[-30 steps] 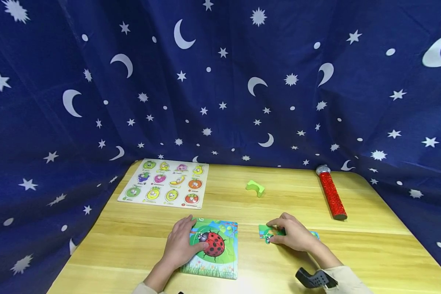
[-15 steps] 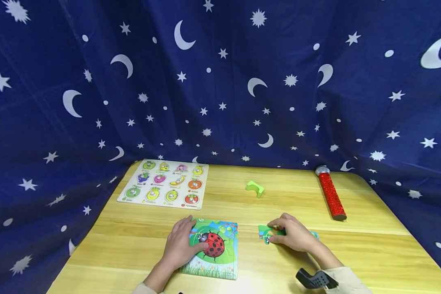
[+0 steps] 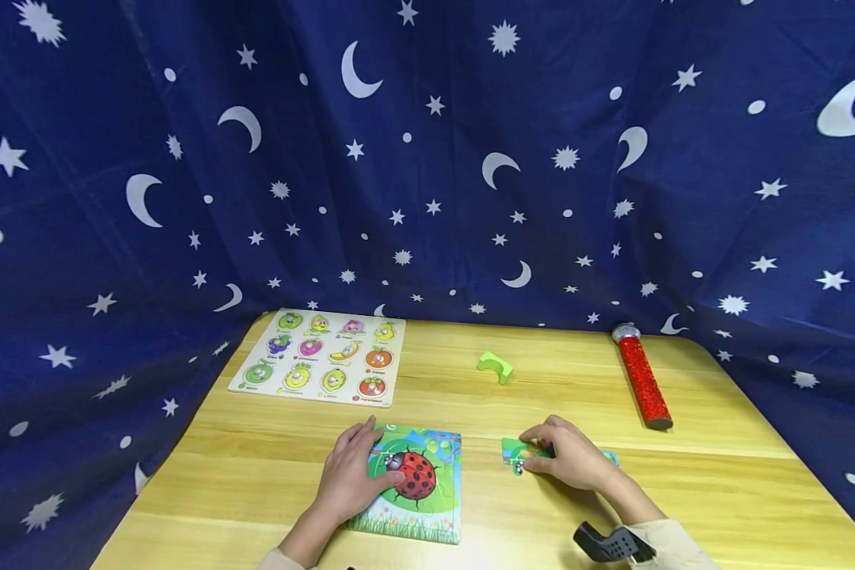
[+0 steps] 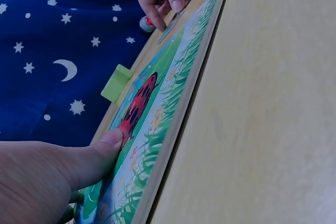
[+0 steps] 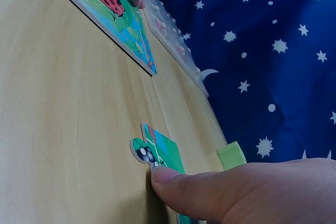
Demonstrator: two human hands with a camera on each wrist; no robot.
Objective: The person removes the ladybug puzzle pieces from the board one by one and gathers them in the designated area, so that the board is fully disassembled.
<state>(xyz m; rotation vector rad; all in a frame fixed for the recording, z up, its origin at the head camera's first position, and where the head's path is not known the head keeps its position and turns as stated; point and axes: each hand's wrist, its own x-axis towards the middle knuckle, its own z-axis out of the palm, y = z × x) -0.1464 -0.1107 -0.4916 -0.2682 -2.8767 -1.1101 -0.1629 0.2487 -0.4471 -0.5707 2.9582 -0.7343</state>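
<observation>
In the head view, a square ladybug jigsaw puzzle (image 3: 435,503) lies on the wooden table. My left hand (image 3: 352,471) rests over its left side, fingers reaching along the left edge and thumb on the ladybug. The left wrist view shows that thumb pressing the picture; the other fingers are mostly hidden. To the right, my right hand (image 3: 570,455) pinches a green and blue jigsaw piece (image 3: 513,451) close over the table. In the right wrist view, the thumb sits on the edge of this jigsaw piece (image 5: 163,148), beside a printed bug face. More blue-green puzzle (image 3: 611,457) shows behind the hand.
A white fruit peg board (image 3: 313,396) lies at the back left. A light green arch block (image 3: 495,365) is at the back middle. The red glitter microphone (image 3: 643,380) lies at the right. A dark blue star-and-moon curtain (image 3: 427,198) borders the table (image 3: 727,467).
</observation>
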